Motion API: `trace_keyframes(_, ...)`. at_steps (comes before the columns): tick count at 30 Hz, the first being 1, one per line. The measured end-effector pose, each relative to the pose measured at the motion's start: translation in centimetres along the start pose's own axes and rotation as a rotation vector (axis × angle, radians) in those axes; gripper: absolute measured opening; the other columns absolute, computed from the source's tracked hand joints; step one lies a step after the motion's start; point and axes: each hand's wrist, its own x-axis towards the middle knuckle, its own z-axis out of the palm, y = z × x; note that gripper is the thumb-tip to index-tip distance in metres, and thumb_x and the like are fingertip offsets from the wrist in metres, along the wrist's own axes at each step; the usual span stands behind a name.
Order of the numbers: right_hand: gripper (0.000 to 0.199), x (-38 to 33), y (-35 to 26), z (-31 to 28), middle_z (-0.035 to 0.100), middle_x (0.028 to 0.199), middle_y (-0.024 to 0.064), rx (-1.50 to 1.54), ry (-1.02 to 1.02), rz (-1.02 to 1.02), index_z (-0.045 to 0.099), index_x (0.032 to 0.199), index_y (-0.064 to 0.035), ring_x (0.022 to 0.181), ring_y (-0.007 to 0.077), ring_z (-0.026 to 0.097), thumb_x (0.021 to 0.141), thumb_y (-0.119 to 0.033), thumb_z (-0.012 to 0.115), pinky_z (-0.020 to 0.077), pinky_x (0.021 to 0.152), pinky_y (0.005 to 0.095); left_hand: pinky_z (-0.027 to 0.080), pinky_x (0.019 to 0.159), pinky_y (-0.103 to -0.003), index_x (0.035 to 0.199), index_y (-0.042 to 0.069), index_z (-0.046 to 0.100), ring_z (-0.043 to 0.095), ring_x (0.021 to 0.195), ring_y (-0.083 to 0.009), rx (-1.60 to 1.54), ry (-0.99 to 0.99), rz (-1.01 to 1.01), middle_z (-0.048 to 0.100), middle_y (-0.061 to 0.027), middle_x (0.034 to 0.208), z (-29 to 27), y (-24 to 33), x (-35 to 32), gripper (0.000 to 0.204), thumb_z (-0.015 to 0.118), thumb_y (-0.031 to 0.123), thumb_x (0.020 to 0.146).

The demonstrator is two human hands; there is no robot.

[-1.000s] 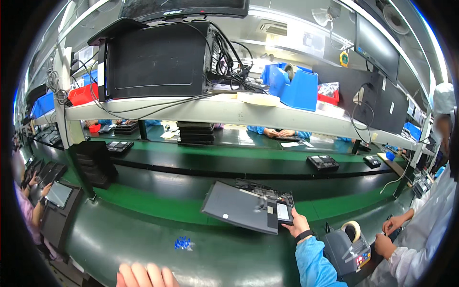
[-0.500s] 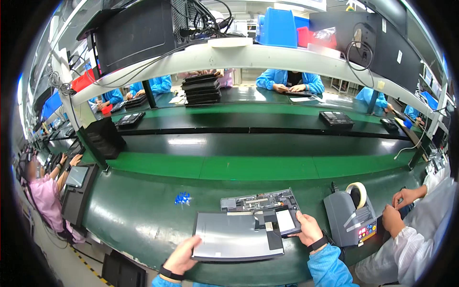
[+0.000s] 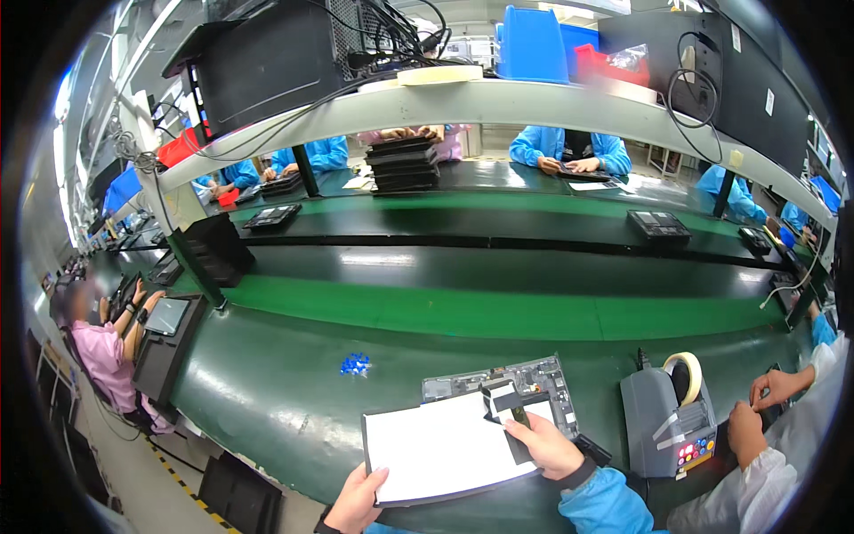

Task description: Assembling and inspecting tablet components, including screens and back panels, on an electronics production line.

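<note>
At a green worktop on an assembly line, a person steadies a flat panel, its pale face up, lying with its long axis running left to right and tilted slightly up toward the right. The left hand grips the panel's near left corner, thumb on top. The right hand rests on the panel's right end, fingers closed on a small dark part pressed against it. Just beyond, touching the panel's far edge, lies an open tablet chassis showing its circuit boards; it sits up and slightly left of the right hand, the nearer of the two. A grey tape dispenser stands to the right, and a scatter of small blue bits lies to the left, well apart.
</note>
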Motion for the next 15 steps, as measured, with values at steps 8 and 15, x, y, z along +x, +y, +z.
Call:
trace_keyframes(8, 0.025, 1.1, 2.9, 1.0, 0.059, 0.096, 0.0027, -0.064, 0.12, -0.247, 0.055, 0.11, 0.0048, 0.086, 0.0085, 0.052, 0.095, -0.015, 0.05, 0.0431, 0.077, 0.0237, 0.044, 0.088, -0.036, 0.109, 0.0, 0.057, 0.056, 0.101, -0.0295, 1.315, -0.1, 0.935, 0.06, -0.0148, 0.1, 0.6, 7.0, 9.6, 0.032, 0.062, 0.015, 0.082)
trace_keyframes(15, 0.022, 0.5, 3.4, 1.8, 0.06, 0.096, 0.0035, -0.007, 0.139, -0.282, 0.055, 0.107, 0.0042, 0.085, 0.0081, 0.051, 0.095, -0.013, 0.05, 0.0426, 0.077, 0.0235, 0.047, 0.072, -0.028, 0.094, -0.001, 0.066, 0.059, 0.076, -0.0135, 1.315, -0.517, 0.052, 0.065, -0.0035, 0.08, 3.2, 8.1, 16.1, 0.03, 0.057, 0.027, 0.088)
